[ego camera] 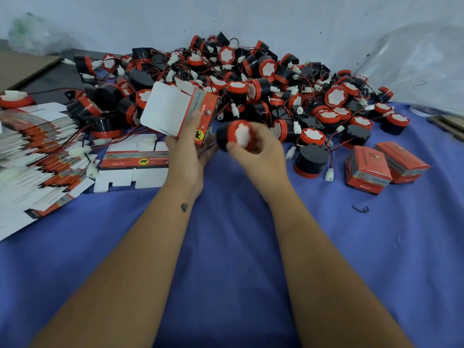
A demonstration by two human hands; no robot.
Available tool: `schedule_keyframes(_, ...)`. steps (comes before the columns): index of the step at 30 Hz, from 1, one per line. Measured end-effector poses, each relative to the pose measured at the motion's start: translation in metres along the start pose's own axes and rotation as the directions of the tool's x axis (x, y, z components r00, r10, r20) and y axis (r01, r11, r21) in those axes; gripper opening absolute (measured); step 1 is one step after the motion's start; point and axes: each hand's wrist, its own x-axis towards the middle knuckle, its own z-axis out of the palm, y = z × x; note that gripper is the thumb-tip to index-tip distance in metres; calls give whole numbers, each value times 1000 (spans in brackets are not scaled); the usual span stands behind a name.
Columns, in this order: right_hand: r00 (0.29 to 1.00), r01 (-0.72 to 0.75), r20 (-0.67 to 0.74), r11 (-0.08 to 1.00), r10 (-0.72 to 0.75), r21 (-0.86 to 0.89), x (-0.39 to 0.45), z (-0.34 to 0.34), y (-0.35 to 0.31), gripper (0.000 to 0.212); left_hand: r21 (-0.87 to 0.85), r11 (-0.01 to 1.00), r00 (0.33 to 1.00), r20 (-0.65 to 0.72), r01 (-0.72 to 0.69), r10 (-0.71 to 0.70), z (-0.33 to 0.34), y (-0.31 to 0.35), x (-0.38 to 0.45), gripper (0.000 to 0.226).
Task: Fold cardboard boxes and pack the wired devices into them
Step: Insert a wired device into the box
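flat box point(136, 160) reads "12v reversing", "QTY:1PC"

We see the blue cloth point(226, 247) lying bare from the centre down to six o'clock, crossed only by the two forearms. At twelve o'clock a heap of black-and-red wired devices point(251, 79) blocks the far side right up to the wall point(251, 16). At nine o'clock a fanned stack of flat cartons point(37, 151) covers the left edge, with one flat carton point(133, 162) just beside the left hand point(187, 151). At three o'clock two folded boxes point(384, 167) stand touching each other, with a loose device point(311, 162) near them. Between those boxes and the right hand point(258, 151) runs an open strip of cloth.
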Motion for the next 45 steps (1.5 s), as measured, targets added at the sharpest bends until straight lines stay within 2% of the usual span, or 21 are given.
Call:
schedule_keyframes(1,987,50,-149,999,-52,-11,1,-1,-1,43,52,998,999,-21,-42,43,0,-1,-1,55)
schedule_keyframes(3,894,181,-400,980,-201,-89,3,-6,-3,44,216,968,990,-36,-126,137,0,-4,-3,58)
schedule_keyframes(5,793,228,-542,961,-277,-158,3,-10,-4,46,429,878,974,19,-213,227,0,-6,-4,64)
schedule_keyframes(7,746,219,-590,951,-307,-218,4,-12,-5,49,596,755,958,104,-274,266,0,-8,-6,71)
schedule_keyframes(10,774,240,-526,932,-352,-271,2,-12,-6,50,721,620,949,194,-309,248,-1,-11,-7,73)
schedule_keyframes(13,780,308,-420,870,-463,-386,-1,-9,-9,53,759,562,944,252,-330,213,-2,-12,-6,68)
schedule_keyframes(17,790,426,-193,748,-581,-510,-5,1,-10,54,788,496,931,306,-365,199,-3,-14,-3,52)
schedule_keyframes(20,838,455,-26,724,-545,-519,-6,2,-10,52,801,472,929,311,-369,200,-5,-16,1,41)
schedule_keyframes(23,919,376,69,810,-388,-450,-5,-1,-8,49,810,457,929,323,-369,179,-8,-17,3,47)
schedule_keyframes(30,955,283,35,870,-294,-403,-6,-2,-7,47,783,506,931,328,-362,159,-9,-15,3,50)
schedule_keyframes(33,965,254,48,879,-257,-404,-6,-1,-2,45,788,493,929,333,-368,161,-9,-15,4,50)
schedule_keyframes(38,953,294,103,781,-286,-552,-2,0,6,34,788,488,927,335,-375,170,-7,-14,2,43)
schedule_keyframes(42,944,318,75,822,-321,-472,-4,3,5,29,726,594,937,303,-346,176,-6,-13,1,46)
schedule_keyframes(45,944,258,-100,892,-315,-371,-2,1,2,25,660,686,943,308,-306,124,-7,-11,-1,56)
